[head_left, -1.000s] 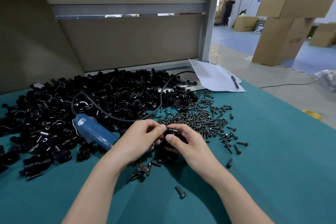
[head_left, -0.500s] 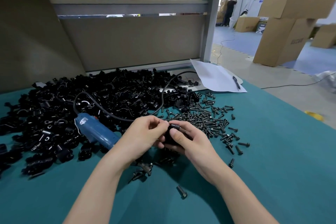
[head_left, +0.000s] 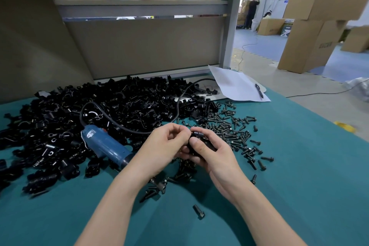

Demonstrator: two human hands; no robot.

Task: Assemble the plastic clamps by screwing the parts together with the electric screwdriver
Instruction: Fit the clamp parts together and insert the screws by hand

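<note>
**Both hands grip one clamp**

At centre frame, the left hand (head_left: 165,146) curls, fingertips pinching the top of a black plastic clamp (head_left: 199,138). The right hand (head_left: 216,153) cradles it, thumb pressed on top. The blue electric screwdriver (head_left: 107,146) lies just left.

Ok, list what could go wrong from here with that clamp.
The screw is only pinched by the left hand against the clamp in the right hand; it could slip and fall among the loose screws.
The electric screwdriver lies by the left forearm, its cable looped over the pile of parts; grabbing it may drag parts around.
</note>
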